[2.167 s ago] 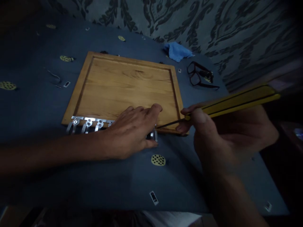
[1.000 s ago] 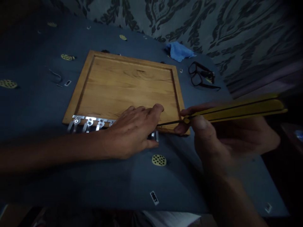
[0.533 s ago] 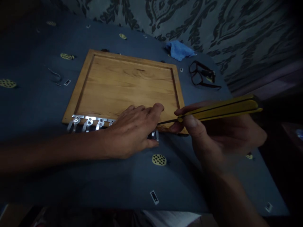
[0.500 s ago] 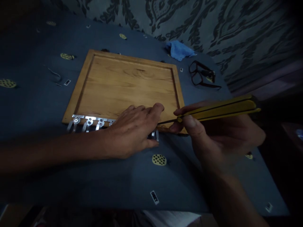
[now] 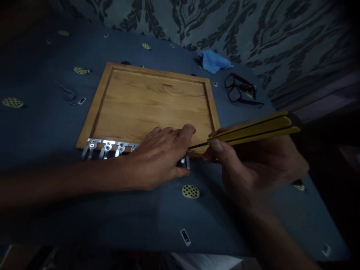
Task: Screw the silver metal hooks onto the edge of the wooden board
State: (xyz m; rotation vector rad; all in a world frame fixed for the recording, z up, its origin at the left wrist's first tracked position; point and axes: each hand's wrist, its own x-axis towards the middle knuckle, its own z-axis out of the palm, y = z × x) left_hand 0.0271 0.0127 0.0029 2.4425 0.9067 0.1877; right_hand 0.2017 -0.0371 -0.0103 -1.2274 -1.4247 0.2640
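A shallow framed wooden board [image 5: 157, 101] lies on the table. Along its near edge runs a metal hook rail [image 5: 112, 143] with several hooks and screws. My left hand [image 5: 160, 157] is laid across the rail's right part, fingers over the board and thumb on the near side by a hook, holding the rail against the wood. Its palm hides that stretch. My right hand [image 5: 253, 161] is closed around a screwdriver [image 5: 258, 129] with a yellow and black handle. The shaft points left to the rail beside my left index finger; its tip is hidden.
Dark-framed glasses [image 5: 239, 90] and a blue cloth [image 5: 214, 62] lie at the back right, near a patterned wall [image 5: 208, 22]. A thin curved strand [image 5: 69, 92] is left of the board. The tablecloth [image 5: 135, 221] is dark blue with yellow prints.
My right hand and the screwdriver have shifted slightly left, and the handle looks turned in the fingers. My left hand stays on the rail. The whole view has drifted a little.
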